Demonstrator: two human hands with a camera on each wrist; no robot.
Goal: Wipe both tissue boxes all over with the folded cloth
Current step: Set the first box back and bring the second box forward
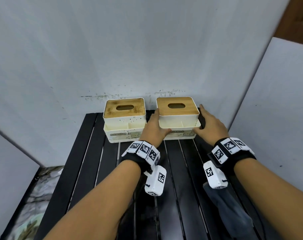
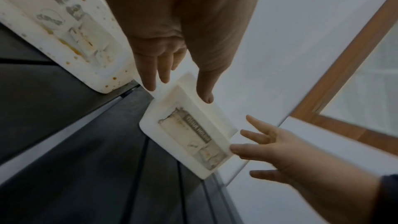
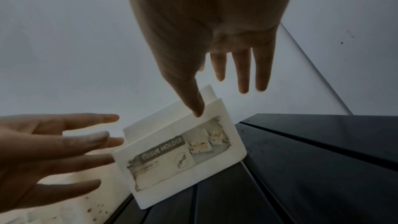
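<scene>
Head view: two bamboo-lidded tissue boxes at the back of the black slatted bench [image 1: 95,161], left hand [image 1: 154,129] and right hand [image 1: 211,123] spread, flanking the right tissue box [image 1: 178,116], gripping nothing; folded cloth [image 1: 228,203] near, unused, so wiping apparently not begun. Left wrist view: speckled left tissue box [image 2: 64,28] unwiped; front compartments' contents hidden. Right wrist view: thumb touching the right box's front rim, fingers straight.

Even soft light overhead, dim blurred wrist views, wide-angle edge bending

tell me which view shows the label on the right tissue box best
Right wrist: the label on the right tissue box faces the camera, and "TISSUE HOLDER" is legible. Left wrist shows the label slanted and blurrier. Head shows only a sliver between the two hands.
</scene>
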